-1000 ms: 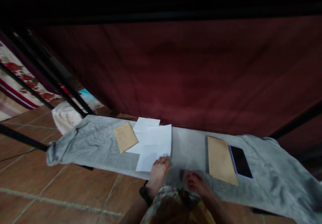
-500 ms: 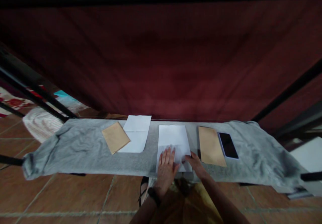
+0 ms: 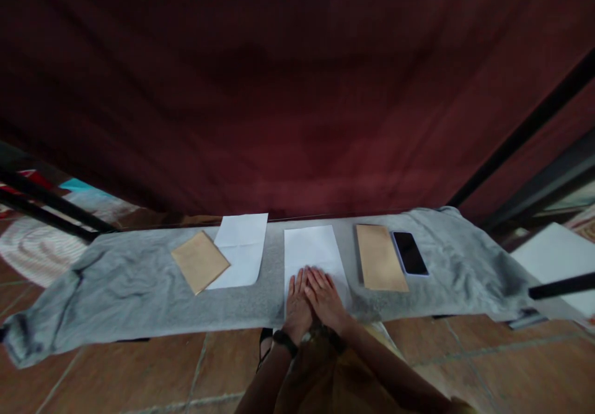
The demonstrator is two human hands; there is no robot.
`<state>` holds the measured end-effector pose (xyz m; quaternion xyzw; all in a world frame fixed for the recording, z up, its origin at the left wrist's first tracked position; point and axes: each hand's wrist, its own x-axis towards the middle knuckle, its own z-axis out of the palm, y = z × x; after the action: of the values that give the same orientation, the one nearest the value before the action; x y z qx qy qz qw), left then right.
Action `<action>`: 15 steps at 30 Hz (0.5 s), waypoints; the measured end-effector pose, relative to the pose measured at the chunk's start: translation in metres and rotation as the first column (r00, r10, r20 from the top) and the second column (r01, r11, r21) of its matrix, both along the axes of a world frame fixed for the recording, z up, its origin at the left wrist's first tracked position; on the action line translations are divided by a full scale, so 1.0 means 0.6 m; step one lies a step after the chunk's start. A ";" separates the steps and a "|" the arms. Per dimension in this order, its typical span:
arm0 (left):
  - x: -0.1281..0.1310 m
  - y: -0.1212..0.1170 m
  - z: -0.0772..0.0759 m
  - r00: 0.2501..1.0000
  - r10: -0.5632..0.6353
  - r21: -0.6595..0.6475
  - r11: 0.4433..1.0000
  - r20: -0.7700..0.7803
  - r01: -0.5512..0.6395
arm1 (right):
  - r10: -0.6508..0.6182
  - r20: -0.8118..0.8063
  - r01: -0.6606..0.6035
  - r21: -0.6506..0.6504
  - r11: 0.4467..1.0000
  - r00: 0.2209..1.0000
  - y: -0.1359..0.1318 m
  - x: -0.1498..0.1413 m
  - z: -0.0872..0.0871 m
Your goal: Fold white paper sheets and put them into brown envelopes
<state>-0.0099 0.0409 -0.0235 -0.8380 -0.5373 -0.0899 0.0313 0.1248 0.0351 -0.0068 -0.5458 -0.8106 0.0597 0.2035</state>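
Note:
A white sheet of paper (image 3: 310, 245) lies on the grey cloth right in front of me. My left hand (image 3: 298, 299), with a dark band at its wrist, rests flat on the paper's near half. Beside it, touching at the fingertips, my right hand (image 3: 325, 296) also presses flat on the sheet. Both hands have their fingers stretched out and cover the lower part of the paper. To the left is a second white sheet (image 3: 242, 246) with crease lines, partly under a brown envelope (image 3: 199, 262). On the right lies another brown envelope (image 3: 380, 258).
A phone (image 3: 411, 253) with a dark screen lies beside the right envelope. The grey cloth (image 3: 125, 277) covers a narrow bench-like surface. Behind it hangs a dark red fabric (image 3: 297, 123). Dark metal bars (image 3: 520, 135) stand at both sides, above a tiled floor (image 3: 153, 364).
My right hand has moved from the sheet's right edge onto its near middle, beside my left hand, and flattened out. The camera view has shifted slightly.

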 end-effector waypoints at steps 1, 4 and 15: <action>-0.002 0.003 0.002 1.000 0.011 0.002 1.000 -0.002 -0.011 | -0.002 0.010 0.002 -0.006 1.000 1.000 0.001 0.004 -0.006; -0.023 0.008 0.011 0.998 0.065 -0.005 0.998 0.009 -0.065 | -0.072 0.027 0.072 -0.003 0.997 0.997 0.001 0.034 -0.022; -0.097 0.018 0.014 0.949 0.306 0.023 0.951 0.078 -0.309 | -0.243 -0.032 0.243 0.005 0.970 0.969 -0.014 0.116 -0.063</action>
<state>-0.0682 0.0514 -0.0154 -0.7396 -0.6603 -0.1243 0.0397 0.1942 0.0265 -0.0447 -0.6392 -0.7346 0.0391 0.2242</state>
